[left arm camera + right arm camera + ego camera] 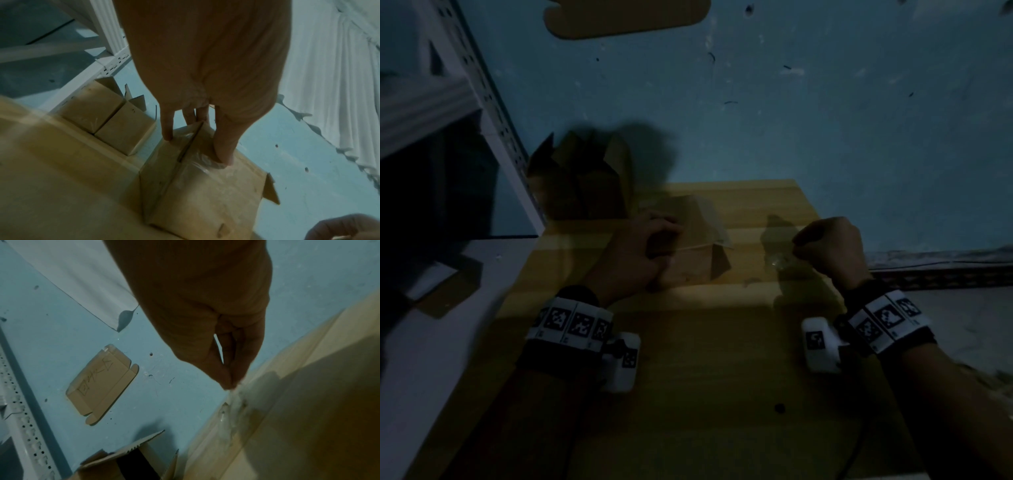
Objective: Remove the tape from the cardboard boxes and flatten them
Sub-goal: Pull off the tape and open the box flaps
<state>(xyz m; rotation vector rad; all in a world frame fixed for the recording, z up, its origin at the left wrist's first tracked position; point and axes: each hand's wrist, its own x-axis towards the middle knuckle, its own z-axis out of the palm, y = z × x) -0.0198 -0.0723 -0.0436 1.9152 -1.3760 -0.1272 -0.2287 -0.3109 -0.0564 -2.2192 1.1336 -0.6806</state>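
On the wooden table (722, 359), one small box (688, 246) lies on its side, open flaps toward the right. The left hand (640, 250) presses it down, fingers straight, thumb on leftover tape. The right hand (828, 246), well apart, pinches a clear tape strip (777, 262) in curled fingers. Two more boxes (107, 116) sit on the floor (756, 102) beside the table; one flattened box (100, 386) lies farther off.
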